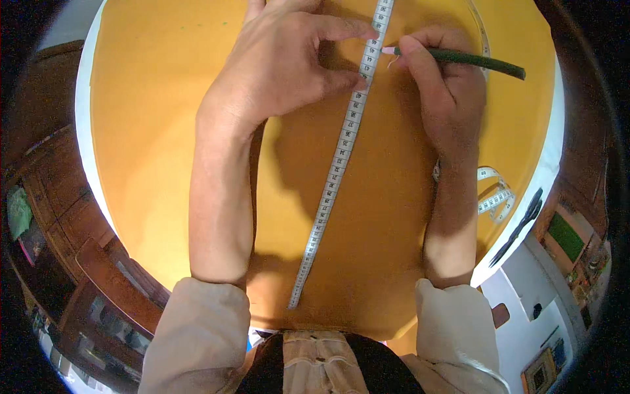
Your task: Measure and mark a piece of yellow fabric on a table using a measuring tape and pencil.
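A white numbered tape measure (339, 155) runs slantwise over yellow-orange fabric (167, 162), from near my body up past the top of the view. My left hand (283, 64) presses the tape flat with thumb and forefinger, which are spread apart along it. Its other fingers are partly cut off by the top edge. In my right hand (445, 83) is a dark green marking pencil (482, 64) with a pale, partly peeled tip. That tip points at the tape's right edge, between my two hands. A shadow covers the fabric around the tape.
Right of my right forearm lies a curled length of tape measure (497, 197). A black cord-like bundle (519, 226) rests on the white border (549, 162) at the right. Brown wooden furniture (118, 290) stands at the lower left, and a framed item (540, 370) at the lower right.
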Demonstrator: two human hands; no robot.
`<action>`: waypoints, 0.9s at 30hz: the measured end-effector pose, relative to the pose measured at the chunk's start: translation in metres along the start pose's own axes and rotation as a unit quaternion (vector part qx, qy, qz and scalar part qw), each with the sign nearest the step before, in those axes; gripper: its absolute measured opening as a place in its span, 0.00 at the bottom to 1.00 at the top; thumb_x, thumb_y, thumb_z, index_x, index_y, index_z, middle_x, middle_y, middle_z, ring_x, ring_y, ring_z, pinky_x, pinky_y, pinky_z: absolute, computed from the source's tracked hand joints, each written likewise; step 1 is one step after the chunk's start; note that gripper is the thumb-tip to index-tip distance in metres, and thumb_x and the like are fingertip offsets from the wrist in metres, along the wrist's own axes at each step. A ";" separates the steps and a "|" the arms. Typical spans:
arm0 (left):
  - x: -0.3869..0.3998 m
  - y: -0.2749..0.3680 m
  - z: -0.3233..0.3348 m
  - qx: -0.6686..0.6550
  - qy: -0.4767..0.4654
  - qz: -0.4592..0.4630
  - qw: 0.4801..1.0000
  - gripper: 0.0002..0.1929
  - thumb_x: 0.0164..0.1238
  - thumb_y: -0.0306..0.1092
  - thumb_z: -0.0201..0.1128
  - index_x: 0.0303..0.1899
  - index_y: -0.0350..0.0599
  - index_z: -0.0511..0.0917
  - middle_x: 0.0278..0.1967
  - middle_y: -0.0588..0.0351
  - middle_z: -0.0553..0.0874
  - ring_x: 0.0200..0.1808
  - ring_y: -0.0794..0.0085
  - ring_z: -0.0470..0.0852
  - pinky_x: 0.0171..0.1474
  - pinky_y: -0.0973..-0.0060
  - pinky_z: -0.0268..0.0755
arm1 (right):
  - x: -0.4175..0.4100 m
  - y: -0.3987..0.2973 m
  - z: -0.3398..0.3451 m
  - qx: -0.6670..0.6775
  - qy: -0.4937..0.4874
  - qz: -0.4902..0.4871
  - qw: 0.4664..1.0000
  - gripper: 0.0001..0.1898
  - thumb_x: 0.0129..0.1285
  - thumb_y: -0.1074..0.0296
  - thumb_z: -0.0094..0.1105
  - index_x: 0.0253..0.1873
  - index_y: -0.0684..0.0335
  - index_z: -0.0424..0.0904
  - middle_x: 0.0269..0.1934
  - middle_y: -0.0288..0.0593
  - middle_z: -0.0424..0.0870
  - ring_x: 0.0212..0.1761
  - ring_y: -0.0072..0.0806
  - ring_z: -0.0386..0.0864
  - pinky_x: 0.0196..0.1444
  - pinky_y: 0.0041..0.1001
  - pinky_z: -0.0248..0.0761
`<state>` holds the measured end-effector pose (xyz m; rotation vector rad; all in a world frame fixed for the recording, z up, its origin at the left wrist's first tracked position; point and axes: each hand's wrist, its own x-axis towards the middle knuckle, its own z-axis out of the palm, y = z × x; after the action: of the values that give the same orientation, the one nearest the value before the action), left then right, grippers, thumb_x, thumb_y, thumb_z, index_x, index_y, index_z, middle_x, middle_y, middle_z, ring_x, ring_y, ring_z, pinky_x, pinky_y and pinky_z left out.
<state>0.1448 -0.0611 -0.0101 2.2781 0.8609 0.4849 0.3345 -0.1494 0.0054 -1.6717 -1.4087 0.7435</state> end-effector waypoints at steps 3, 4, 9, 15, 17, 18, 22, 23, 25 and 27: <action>0.003 0.005 -0.003 -0.008 -0.023 -0.027 0.999 0.30 0.44 0.26 0.81 0.55 0.61 0.91 0.80 0.33 0.62 0.83 0.31 0.50 0.83 0.34 0.36 | -0.002 0.004 0.002 -0.020 0.008 -0.024 0.999 0.08 0.75 0.65 0.61 0.44 0.62 0.85 0.30 0.33 0.83 0.30 0.20 0.75 0.36 0.18 0.67; 0.004 0.006 -0.003 -0.011 -0.031 -0.036 0.999 0.30 0.44 0.26 0.81 0.55 0.61 0.91 0.80 0.33 0.62 0.83 0.31 0.50 0.83 0.34 0.37 | -0.002 0.005 0.002 -0.027 0.011 -0.032 0.999 0.08 0.75 0.65 0.61 0.44 0.62 0.85 0.30 0.33 0.83 0.30 0.20 0.75 0.36 0.19 0.67; -0.001 0.001 0.000 -0.022 -0.010 -0.022 0.999 0.31 0.43 0.27 0.82 0.55 0.61 0.91 0.79 0.33 0.63 0.82 0.31 0.51 0.83 0.34 0.39 | -0.001 0.012 0.006 -0.025 0.002 -0.066 0.998 0.08 0.75 0.65 0.61 0.44 0.61 0.85 0.29 0.32 0.83 0.29 0.20 0.74 0.35 0.19 0.67; 0.002 0.003 -0.001 0.009 -0.011 -0.006 1.000 0.31 0.42 0.28 0.82 0.56 0.61 0.91 0.78 0.32 0.64 0.82 0.30 0.53 0.83 0.35 0.40 | 0.001 0.016 0.002 -0.029 0.008 -0.120 0.992 0.07 0.75 0.67 0.61 0.43 0.61 0.84 0.29 0.32 0.83 0.29 0.20 0.74 0.35 0.19 0.66; 0.002 0.001 0.003 -0.064 -0.021 -0.036 0.997 0.32 0.42 0.28 0.82 0.56 0.61 0.91 0.78 0.32 0.65 0.82 0.30 0.53 0.83 0.35 0.40 | -0.001 0.012 0.003 -0.046 0.008 -0.082 0.996 0.06 0.74 0.67 0.61 0.43 0.61 0.84 0.29 0.33 0.83 0.29 0.20 0.75 0.35 0.18 0.67; 0.002 0.000 0.005 -0.100 -0.026 -0.051 0.993 0.32 0.42 0.28 0.82 0.56 0.62 0.90 0.78 0.32 0.65 0.82 0.30 0.53 0.83 0.35 0.40 | -0.002 0.010 0.003 -0.055 0.008 -0.062 0.997 0.06 0.74 0.68 0.61 0.44 0.61 0.84 0.29 0.33 0.84 0.29 0.20 0.75 0.35 0.18 0.67; 0.001 -0.003 0.007 -0.110 -0.021 -0.050 0.992 0.32 0.42 0.28 0.83 0.57 0.61 0.90 0.78 0.33 0.65 0.82 0.31 0.53 0.83 0.35 0.40 | -0.002 0.004 0.000 0.040 0.049 0.004 0.998 0.05 0.74 0.69 0.61 0.46 0.62 0.84 0.30 0.34 0.85 0.29 0.20 0.76 0.36 0.18 0.69; 0.001 -0.004 0.008 -0.097 -0.016 -0.042 0.994 0.32 0.42 0.28 0.83 0.57 0.61 0.90 0.78 0.33 0.65 0.82 0.31 0.53 0.83 0.35 0.40 | -0.001 0.003 0.000 0.091 0.069 0.028 0.993 0.05 0.74 0.69 0.61 0.47 0.62 0.84 0.30 0.34 0.85 0.29 0.20 0.77 0.36 0.19 0.69; 0.001 -0.004 0.007 -0.085 -0.011 -0.034 0.996 0.33 0.42 0.28 0.83 0.57 0.61 0.90 0.78 0.33 0.65 0.82 0.31 0.53 0.83 0.35 0.41 | -0.001 0.003 0.000 0.142 0.089 0.051 0.984 0.05 0.74 0.69 0.62 0.47 0.62 0.84 0.30 0.35 0.86 0.29 0.20 0.77 0.36 0.19 0.70; 0.002 -0.003 0.005 -0.070 -0.015 -0.021 0.997 0.33 0.42 0.28 0.83 0.58 0.61 0.90 0.78 0.33 0.65 0.82 0.31 0.53 0.83 0.35 0.41 | -0.001 0.004 0.000 0.144 0.092 0.048 0.984 0.06 0.74 0.68 0.62 0.49 0.61 0.84 0.31 0.35 0.86 0.30 0.21 0.78 0.38 0.19 0.71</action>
<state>0.1469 -0.0602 -0.0154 2.1310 0.8327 0.4747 0.3360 -0.1503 0.0017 -1.5455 -1.0442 0.7841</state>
